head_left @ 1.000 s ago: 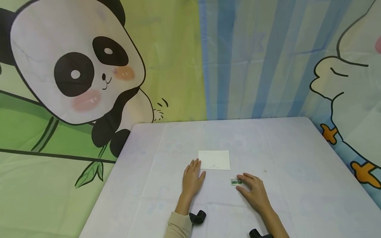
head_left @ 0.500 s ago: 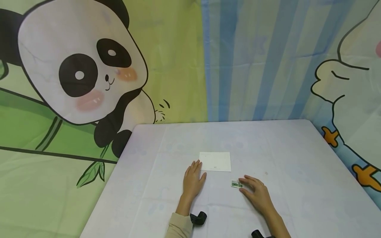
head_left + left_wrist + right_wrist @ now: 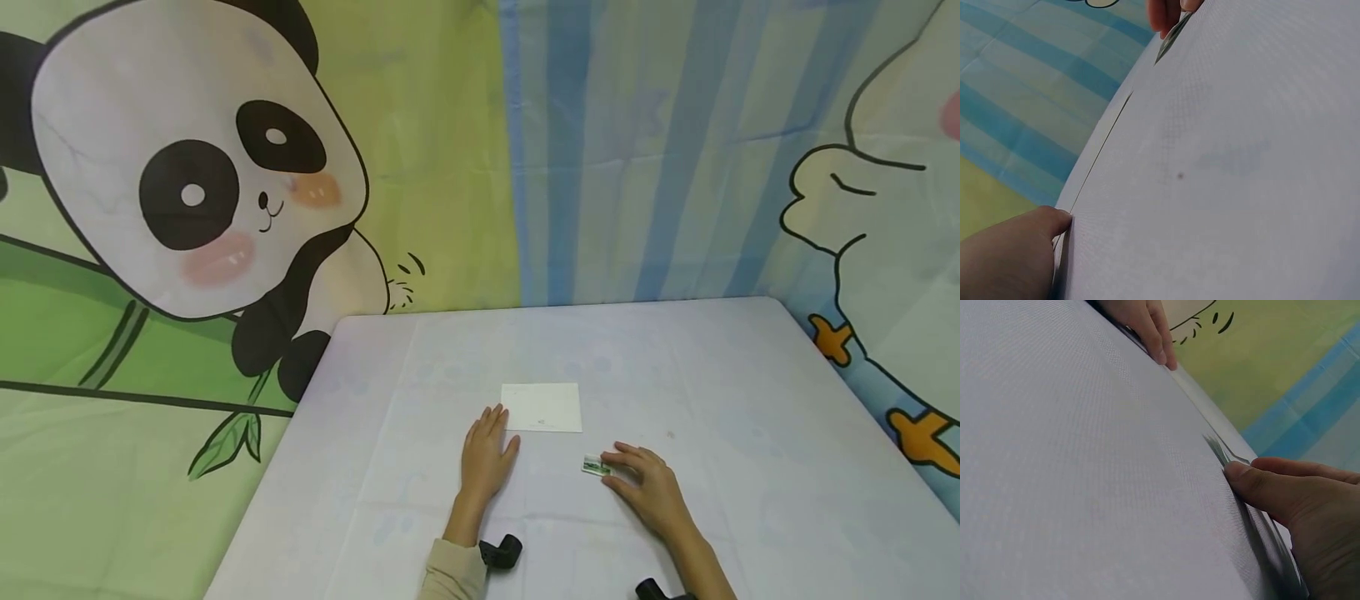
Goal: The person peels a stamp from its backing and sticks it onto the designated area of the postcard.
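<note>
The right hand [image 3: 651, 487] has its thumb and forefinger bent around the near end of a small green-and-white card [image 3: 592, 465], pinching it at the right; the rest of the card sticks out to the left of these fingers, its green picture uppermost. Whether it is lifted off the surface [image 3: 390, 517] at any point, I cannot tell.

The left hand [image 3: 482, 457] lies palm down with its fingers straight and close together — only the thumb stands apart, angled toward the right. Its fingertips rest on the left edge of a plain white card [image 3: 542, 407], most of which extends to the right of them. That white card is ahead and to the left of the right fingers, with a faint dark mark near its closer edge. The two cards are apart, the small one nearer the person and to the right.

Behind the left fingers are a beige sleeve [image 3: 453, 569] and a black wrist device [image 3: 500, 552]; another black device [image 3: 656, 589] is partly in view behind the right fingers. Well beyond both sets of fingers hangs printed cloth — a panda [image 3: 187, 196] to their left, blue stripes [image 3: 615, 150] straight ahead, and a white figure [image 3: 907, 267] with orange feet to their right.
</note>
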